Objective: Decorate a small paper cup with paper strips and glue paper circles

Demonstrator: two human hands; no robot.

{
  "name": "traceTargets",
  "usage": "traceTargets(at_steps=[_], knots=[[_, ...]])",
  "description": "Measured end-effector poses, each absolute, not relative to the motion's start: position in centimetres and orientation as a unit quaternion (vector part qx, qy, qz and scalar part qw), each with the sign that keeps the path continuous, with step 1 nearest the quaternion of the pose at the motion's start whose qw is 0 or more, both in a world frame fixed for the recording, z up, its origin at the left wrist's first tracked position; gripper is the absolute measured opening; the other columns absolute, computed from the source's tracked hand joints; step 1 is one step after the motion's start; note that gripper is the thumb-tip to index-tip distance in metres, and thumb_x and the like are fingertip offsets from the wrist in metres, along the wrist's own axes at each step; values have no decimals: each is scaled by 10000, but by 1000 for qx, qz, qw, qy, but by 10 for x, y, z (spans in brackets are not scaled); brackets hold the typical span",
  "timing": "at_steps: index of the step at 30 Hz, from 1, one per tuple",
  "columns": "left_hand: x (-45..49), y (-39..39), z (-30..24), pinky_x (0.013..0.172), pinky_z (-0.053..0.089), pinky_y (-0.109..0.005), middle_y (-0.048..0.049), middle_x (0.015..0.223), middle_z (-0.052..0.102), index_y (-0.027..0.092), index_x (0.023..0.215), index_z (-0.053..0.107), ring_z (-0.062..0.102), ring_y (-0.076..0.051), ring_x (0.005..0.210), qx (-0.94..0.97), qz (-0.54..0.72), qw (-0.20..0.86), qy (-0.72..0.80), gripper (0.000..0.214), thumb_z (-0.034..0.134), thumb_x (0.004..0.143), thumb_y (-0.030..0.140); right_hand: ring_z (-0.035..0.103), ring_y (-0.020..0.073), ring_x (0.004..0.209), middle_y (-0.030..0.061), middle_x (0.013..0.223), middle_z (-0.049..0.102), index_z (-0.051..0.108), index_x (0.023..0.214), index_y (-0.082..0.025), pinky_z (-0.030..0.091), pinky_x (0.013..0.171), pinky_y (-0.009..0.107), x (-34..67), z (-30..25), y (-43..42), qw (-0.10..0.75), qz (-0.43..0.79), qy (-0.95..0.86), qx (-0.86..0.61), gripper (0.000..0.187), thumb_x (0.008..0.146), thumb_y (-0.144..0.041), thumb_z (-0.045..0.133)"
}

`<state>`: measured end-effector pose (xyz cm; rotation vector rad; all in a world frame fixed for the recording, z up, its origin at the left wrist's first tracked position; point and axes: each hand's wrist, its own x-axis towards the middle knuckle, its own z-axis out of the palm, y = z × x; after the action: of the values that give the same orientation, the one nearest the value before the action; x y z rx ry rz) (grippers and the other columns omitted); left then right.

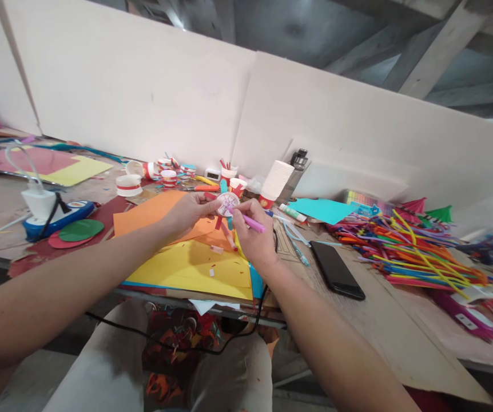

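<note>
My left hand (189, 214) pinches a small round white paper-cup piece (227, 203) with red and blue strips fanning out from its rim, held above the table. My right hand (253, 237) grips a pink marker (250, 222) whose tip rests on the round face of that piece. Under both hands lie orange sheets (152, 212) and yellow sheets (195, 269) of paper with small red scraps on them.
A black phone (336, 269) lies right of my right hand. A heap of coloured pipe cleaners (422, 254) fills the right side. A stack of white cups (275, 182), cut cups (128, 185), a glue stick (293, 213), a teal sheet (321, 209) and a charger (40, 203) stand around. A black cable (229, 343) hangs off the table edge.
</note>
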<state>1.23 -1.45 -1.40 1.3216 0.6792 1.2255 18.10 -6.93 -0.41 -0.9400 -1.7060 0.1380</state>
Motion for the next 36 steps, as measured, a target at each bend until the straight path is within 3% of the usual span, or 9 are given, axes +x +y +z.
traceTargets(at_steps=[14, 28, 33, 36], knots=[[13, -13, -18, 677, 437, -280, -46, 742, 707, 148, 775, 734, 585, -132, 662, 589, 510, 560, 280, 333, 827, 663, 447, 570, 127, 651, -5, 755, 633, 568, 860, -205, 443, 616, 270, 181, -4, -68, 595, 58, -700, -390, 109, 901, -304, 549], [11, -12, -14, 674, 445, -267, -55, 736, 710, 112, 777, 724, 608, -127, 661, 550, 534, 576, 282, 397, 859, 608, 446, 546, 113, 607, -28, 688, 601, 554, 799, -201, 419, 613, 262, 182, -4, -70, 577, 68, -709, -401, 120, 890, -279, 555], [9, -11, -12, 674, 434, -269, -72, 771, 712, 104, 795, 721, 621, -138, 683, 536, 537, 592, 273, 377, 842, 641, 426, 574, 122, 687, -13, 756, 599, 565, 901, -199, 454, 652, 262, 184, -1, -70, 630, 88, -669, -384, 147, 933, -329, 505], [5, -8, -12, 675, 431, -269, -81, 802, 714, 106, 821, 724, 628, -146, 708, 537, 531, 590, 285, 369, 830, 660, 421, 606, 151, 852, 25, 915, 635, 581, 988, -206, 482, 796, 301, 188, 0, -63, 651, 62, -654, -380, 158, 934, -329, 498]])
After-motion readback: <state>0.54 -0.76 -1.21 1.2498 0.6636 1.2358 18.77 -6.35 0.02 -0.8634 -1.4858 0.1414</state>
